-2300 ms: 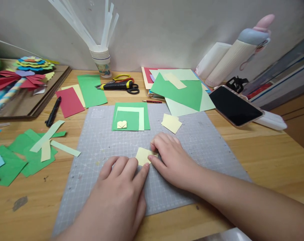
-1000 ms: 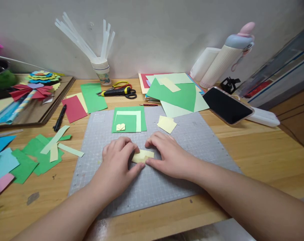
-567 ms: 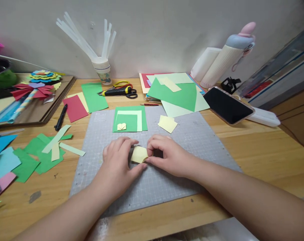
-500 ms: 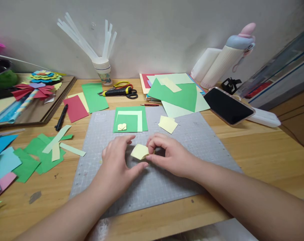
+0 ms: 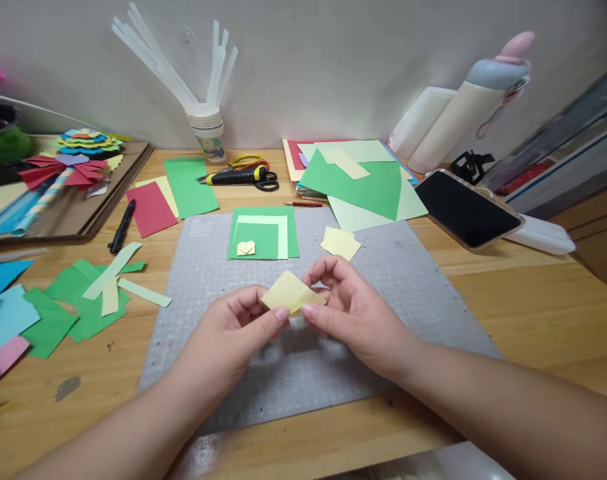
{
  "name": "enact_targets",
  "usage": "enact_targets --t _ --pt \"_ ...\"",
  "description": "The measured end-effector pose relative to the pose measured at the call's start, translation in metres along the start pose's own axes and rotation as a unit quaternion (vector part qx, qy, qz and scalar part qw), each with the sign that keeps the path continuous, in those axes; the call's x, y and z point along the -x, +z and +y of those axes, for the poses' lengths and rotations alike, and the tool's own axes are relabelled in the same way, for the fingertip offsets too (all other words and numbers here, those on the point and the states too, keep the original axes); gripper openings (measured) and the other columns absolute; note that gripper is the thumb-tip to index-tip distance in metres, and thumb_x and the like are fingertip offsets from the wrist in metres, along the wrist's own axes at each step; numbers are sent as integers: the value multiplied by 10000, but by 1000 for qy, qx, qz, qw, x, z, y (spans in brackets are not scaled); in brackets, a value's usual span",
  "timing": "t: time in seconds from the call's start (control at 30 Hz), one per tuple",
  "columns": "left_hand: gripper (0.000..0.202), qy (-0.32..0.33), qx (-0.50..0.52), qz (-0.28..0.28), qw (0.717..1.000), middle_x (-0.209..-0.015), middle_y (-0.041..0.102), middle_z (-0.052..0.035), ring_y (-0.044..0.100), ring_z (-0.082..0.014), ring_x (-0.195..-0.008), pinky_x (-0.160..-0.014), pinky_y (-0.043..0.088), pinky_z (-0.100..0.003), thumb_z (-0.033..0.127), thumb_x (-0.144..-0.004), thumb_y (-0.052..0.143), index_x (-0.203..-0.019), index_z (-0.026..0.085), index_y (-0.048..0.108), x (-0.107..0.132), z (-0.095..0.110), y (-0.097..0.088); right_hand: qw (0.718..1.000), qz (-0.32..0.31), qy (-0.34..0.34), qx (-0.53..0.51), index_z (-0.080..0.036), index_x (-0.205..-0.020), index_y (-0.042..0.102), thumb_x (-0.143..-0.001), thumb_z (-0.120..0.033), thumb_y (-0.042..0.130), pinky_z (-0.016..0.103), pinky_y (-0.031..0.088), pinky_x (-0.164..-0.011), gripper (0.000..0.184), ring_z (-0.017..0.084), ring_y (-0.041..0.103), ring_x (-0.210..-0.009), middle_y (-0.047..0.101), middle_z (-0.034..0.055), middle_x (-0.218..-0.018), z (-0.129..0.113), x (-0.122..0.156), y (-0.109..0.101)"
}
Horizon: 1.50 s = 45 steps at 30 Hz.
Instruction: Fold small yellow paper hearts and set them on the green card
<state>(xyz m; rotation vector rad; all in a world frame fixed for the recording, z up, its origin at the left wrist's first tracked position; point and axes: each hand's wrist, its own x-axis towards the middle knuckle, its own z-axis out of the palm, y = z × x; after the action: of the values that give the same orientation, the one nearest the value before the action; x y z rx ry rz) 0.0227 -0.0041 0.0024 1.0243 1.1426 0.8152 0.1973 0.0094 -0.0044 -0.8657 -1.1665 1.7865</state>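
A small pale yellow piece of paper [image 5: 291,291] is held up over the grey cutting mat [image 5: 223,393], one corner pointing away from me. My left hand [image 5: 243,320] pinches its lower left edge, thumb on top and fingers behind. From the right, my right hand [image 5: 351,303] grips the lower right part between thumb and fingers. Beyond my hands, a small folded yellow heart [image 5: 246,248] lies on stacked green squares [image 5: 263,240]. Other pale yellow paper pieces [image 5: 340,245] rest on the mat just past my right hand.
Green scraps [image 5: 48,323] and paper strips lie left of the mat. Behind it are a black pen [image 5: 122,227], a yellow-black cutter [image 5: 236,176], scissors [image 5: 267,181] and a paper pile [image 5: 358,187]. A phone [image 5: 466,208] and a bottle [image 5: 473,107] stand to the right; a cup [image 5: 211,143] holds white strips.
My left hand has closed in from beside the yellow paper and now grips it. The paper has been raised and turned flat toward me, and the camera view has shifted slightly.
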Motion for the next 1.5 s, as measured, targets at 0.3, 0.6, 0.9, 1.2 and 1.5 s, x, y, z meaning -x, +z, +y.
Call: enact_targets --t 0.3,0.6,0.9,1.2,1.5 --pt "151 -35 40 -25 998 -638 609 24 456 -81 -585 -566 345 -193 306 -773 689 -743 158 676 2 1 1 1000 -15 19 4 -224 -897 414 -807 -193 640 172 395 -478 245 55 466 -555 538 -58 -748 -3 0 0" --pt "143 -107 177 -79 975 -668 620 4 481 -64 -571 -548 367 -169 288 -766 714 -769 148 686 3 1 0 996 -11 -55 75 -256 -940 465 -848 -171 605 212 419 -546 188 101 544 -683 538 -29 -799 -1 7 1" --pt "167 -46 95 -42 993 -581 618 21 494 -68 -484 -480 369 -186 296 -746 719 -684 156 655 5 0 2 995 -16 -57 83 -266 -950 462 -857 -151 593 218 399 -539 198 101 540 -665 560 -35 -790 -2 9 2" --pt "202 4 -58 26 998 -518 572 27 484 -97 -507 -501 383 -203 285 -745 673 -589 172 614 9 7 6 992 -62 30 110 -186 -718 519 -837 -290 627 220 371 -520 191 85 455 -570 518 -32 -662 -4 5 0" --pt "206 -9 62 -1 998 -583 599 29 500 -84 -543 -529 388 -193 291 -777 657 -629 172 575 7 -2 3 995 -27 12 96 -192 -725 531 -848 -346 603 231 403 -518 210 97 486 -562 536 -20 -654 -6 6 0"
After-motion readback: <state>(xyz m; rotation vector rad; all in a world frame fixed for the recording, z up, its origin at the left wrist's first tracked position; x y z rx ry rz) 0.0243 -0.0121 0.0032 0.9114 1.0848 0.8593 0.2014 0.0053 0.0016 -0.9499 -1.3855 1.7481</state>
